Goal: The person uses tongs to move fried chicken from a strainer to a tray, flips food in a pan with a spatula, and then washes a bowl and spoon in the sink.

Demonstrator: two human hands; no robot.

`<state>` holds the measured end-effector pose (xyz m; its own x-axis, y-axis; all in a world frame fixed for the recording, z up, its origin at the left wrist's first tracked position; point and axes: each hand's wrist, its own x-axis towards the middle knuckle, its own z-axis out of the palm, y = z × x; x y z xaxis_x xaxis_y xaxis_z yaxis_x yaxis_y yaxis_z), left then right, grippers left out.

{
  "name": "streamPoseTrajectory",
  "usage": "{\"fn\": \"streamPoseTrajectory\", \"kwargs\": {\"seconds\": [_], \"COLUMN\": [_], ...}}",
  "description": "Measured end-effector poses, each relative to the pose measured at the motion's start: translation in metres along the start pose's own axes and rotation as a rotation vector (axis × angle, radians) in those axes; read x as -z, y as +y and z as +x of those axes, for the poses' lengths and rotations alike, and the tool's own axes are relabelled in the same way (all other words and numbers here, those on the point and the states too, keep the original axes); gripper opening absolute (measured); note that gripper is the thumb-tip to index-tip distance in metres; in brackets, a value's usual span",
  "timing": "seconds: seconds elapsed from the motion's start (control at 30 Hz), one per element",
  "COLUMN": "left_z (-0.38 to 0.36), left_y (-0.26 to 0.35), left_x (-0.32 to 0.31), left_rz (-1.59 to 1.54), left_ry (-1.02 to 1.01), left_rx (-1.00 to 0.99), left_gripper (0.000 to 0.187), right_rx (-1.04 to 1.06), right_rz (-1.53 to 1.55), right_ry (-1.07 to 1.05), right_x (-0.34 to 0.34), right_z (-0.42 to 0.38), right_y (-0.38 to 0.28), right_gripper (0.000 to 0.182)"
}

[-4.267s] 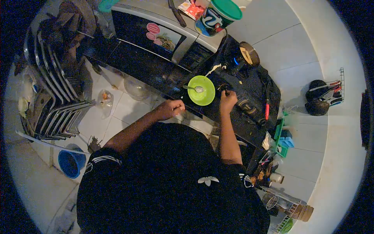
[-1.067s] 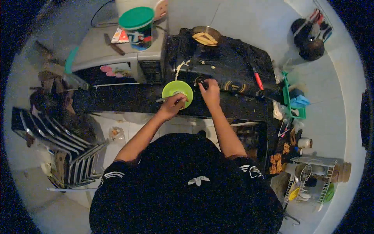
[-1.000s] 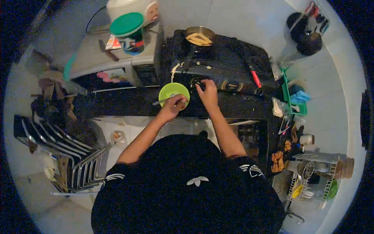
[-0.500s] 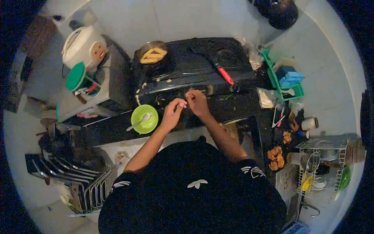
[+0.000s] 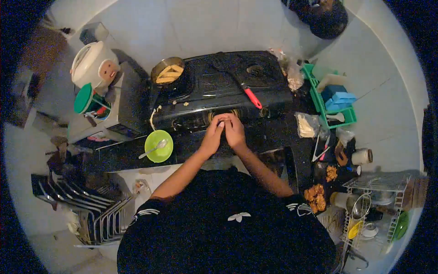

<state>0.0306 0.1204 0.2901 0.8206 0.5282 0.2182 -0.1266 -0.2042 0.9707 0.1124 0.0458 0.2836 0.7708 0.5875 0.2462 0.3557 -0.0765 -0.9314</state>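
Note:
My left hand (image 5: 212, 138) and my right hand (image 5: 235, 132) meet at the front edge of the black stove (image 5: 214, 82). Their fingertips press together, closed, and whatever may lie between them is hidden. To the left of them, a green bowl (image 5: 157, 156) with a metal spoon (image 5: 155, 148) in it sits on the dark counter. A small pan (image 5: 157, 71) on the stove's left burner contains several yellow strips of food (image 5: 169, 74). Across the stove top lies a black utensil with a red handle (image 5: 252, 97); its far end is dark and hard to make out.
On the left are a rice cooker (image 5: 93, 66) and a green-lidded container (image 5: 85, 98). A green basket (image 5: 319, 101), plastic bags, tongs (image 5: 315, 150) and fried pieces of food (image 5: 315, 197) line the right. A wire dish rack (image 5: 376, 182) stands at lower right.
My hands have come closer together, from fingertips loosely near each other to fingers pressed together. The view has shifted a little; bowl, pan and red-handled utensil stay where they were.

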Motion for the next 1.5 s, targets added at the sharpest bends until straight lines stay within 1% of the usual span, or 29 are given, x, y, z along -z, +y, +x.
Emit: {"fn": "streamPoseTrajectory", "kwargs": {"seconds": [0.07, 0.1, 0.2, 0.23, 0.27, 0.33, 0.37, 0.4, 0.47, 0.53, 0.6, 0.67, 0.7, 0.83, 0.9, 0.93, 1.0, 1.03, 1.1, 1.13, 1.2, 1.23, 1.27, 1.3, 1.33, 1.37, 1.4, 1.47, 1.5], "left_z": [-0.004, -0.006, -0.013, -0.018, -0.021, -0.032, -0.038, -0.045, -0.061, -0.078, -0.096, -0.111, -0.119, -0.141, -0.149, -0.153, -0.158, -0.161, -0.163, -0.163, -0.164, -0.161, -0.158, -0.154, -0.150, -0.149, -0.146, -0.138, -0.134], "left_y": [0.010, 0.012, -0.003, 0.000, 0.002, 0.009, 0.012, 0.013, 0.015, 0.029, 0.021, 0.025, 0.027, 0.031, 0.034, 0.033, 0.030, 0.029, 0.031, 0.033, 0.037, 0.038, 0.039, 0.038, 0.037, 0.028, 0.030, 0.034, 0.035], "left_x": [0.008, 0.014, 0.041, 0.053, 0.065, 0.095, 0.113, 0.130, 0.165, 0.203, 0.234, 0.266, 0.278, 0.327, 0.346, 0.354, 0.363, 0.366, 0.373, 0.378, 0.379, 0.376, 0.374, 0.372, 0.371, 0.373, 0.369, 0.360, 0.356], "left_rz": [0.004, 0.070, 0.049, 0.059, 0.046, 0.033, 0.038, 0.040, 0.051, 0.105, 0.096, 0.034, 0.065, -0.057, -0.088, -0.085, -0.119, -0.117, -0.038, -0.034, -0.064, -0.231, -0.398, -0.501, -0.600, -0.651, -0.651, -0.909, -0.906], "left_ry": [0.028, 0.054, 0.097, 0.141, 0.143, 0.171, 0.148, 0.124, 0.194, 0.151, 0.245, 0.232, 0.282, 0.333, 0.378, 0.389, 0.524, 0.531, 0.666, 0.666, 0.749, 0.750, 0.762, 0.754, 0.747, 0.699, 0.705, 0.747, 0.753], "left_rx": [0.050, 0.003, -0.002, 0.003, -0.023, -0.047, 0.001, 0.049, 0.090, 0.102, 0.105, 0.143, 0.127, 0.141, 0.150, 0.150, 0.133, 0.133, 0.041, 0.042, 0.066, 0.116, 0.167, 0.050, -0.073, -0.092, -0.094, -0.078, -0.081], "left_gripper": [0.029, 0.030, 0.031, 0.031, 0.031, 0.031, 0.031, 0.031, 0.029, 0.027, 0.025, 0.023, 0.022, 0.022, 0.022, 0.022, 0.023, 0.023, 0.028, 0.028, 0.034, 0.037, 0.041, 0.046, 0.051, 0.057, 0.057, 0.059, 0.059], "right_rx": [-0.066, -0.020, 0.092, 0.135, 0.152, 0.184, 0.158, 0.168, 0.186, 0.185, 0.075, 0.046, 0.007, 0.050, 0.140, 0.145, 0.089, 0.091, 0.280, 0.281, 0.340, 0.332, 0.470, 0.611, 0.611, 0.742, 0.874, 0.903, 0.924], "right_rz": [0.021, 0.045, 0.109, -0.008, 0.004, 0.154, 0.060, 0.060, 0.021, 0.035, 0.052, 0.088, 0.124, 0.146, 0.078, 0.080, 0.126, 0.129, 0.184, 0.189, 0.102, 0.098, 0.052, 0.006, 0.005, -0.134, -0.271, -0.246, -0.224], "right_ry": [-0.033, -0.049, -0.087, -0.124, -0.161, -0.271, -0.292, -0.316, -0.419, -0.484, -0.645, -0.704, -0.740, -0.802, -0.819, -0.830, -0.832, -0.839, -0.949, -0.949, -0.939, -0.936, -0.992, -1.047, -1.049, -1.043, -1.033, -1.076, -1.114], "right_x": [-0.012, -0.020, -0.051, -0.053, -0.063, -0.084, -0.098, -0.108, -0.129, -0.157, -0.182, -0.214, -0.228, -0.275, -0.293, -0.301, -0.315, -0.322, -0.336, -0.343, -0.350, -0.355, -0.361, -0.362, -0.358, -0.353, -0.349, -0.343, -0.340], "right_z": [0.001, 0.000, -0.001, -0.002, -0.001, -0.003, -0.005, -0.008, -0.012, -0.018, -0.026, -0.033, -0.036, -0.048, -0.050, -0.052, -0.058, -0.059, -0.060, -0.063, -0.076, -0.078, -0.076, -0.074, -0.074, -0.073, -0.072, -0.069, -0.067], "right_y": [0.001, 0.005, 0.014, -0.005, -0.014, -0.026, -0.022, -0.032, -0.052, -0.066, -0.082, -0.087, -0.091, -0.114, -0.130, -0.139, -0.156, -0.166, -0.184, -0.187, -0.187, -0.186, -0.185, -0.187, -0.189, -0.191, -0.193, -0.189, -0.190], "right_gripper": [0.020, 0.020, 0.021, 0.020, 0.020, 0.023, 0.024, 0.024, 0.021, 0.022, 0.024, 0.025, 0.027, 0.027, 0.025, 0.025, 0.026, 0.026, 0.039, 0.039, 0.057, 0.057, 0.064, 0.071, 0.071, 0.074, 0.077, 0.077, 0.078]}}
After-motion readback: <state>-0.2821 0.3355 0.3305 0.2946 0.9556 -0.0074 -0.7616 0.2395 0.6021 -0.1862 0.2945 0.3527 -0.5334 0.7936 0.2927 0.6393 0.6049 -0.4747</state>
